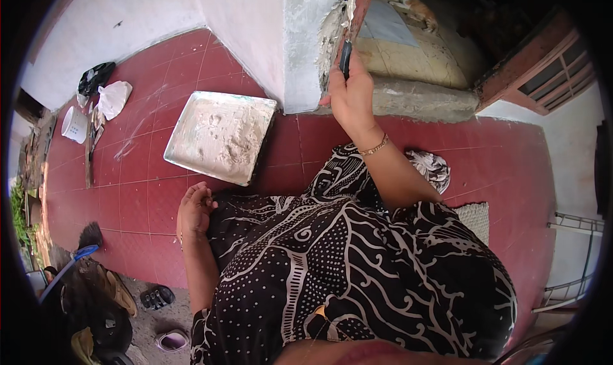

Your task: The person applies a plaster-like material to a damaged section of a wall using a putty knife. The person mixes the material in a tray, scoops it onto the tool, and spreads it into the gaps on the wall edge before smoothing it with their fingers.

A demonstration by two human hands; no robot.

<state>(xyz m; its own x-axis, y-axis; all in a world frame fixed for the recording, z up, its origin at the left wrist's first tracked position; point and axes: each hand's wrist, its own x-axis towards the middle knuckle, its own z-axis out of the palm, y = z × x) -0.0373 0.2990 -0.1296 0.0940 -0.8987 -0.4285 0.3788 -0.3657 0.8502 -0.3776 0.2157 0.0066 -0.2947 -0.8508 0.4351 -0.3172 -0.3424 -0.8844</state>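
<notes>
R hand (353, 98) grasps dark handle (345, 57) up at rough edge of wall (329, 49), prob. for control; L hand (193, 213) loosely curled, nothing visible in it. Tray (205, 171) w/ paste (233, 149) on red floor (150, 205), far R corner nr wall's foot, prob. for quick reach.

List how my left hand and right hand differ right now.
Your right hand grips a dark handle; your left hand shows nothing held, its fingers bent.
The right hand is up by the rough wall edge; the left hand is near the paste-covered tray, apparently not touching it.
Both are ungloved.
</notes>
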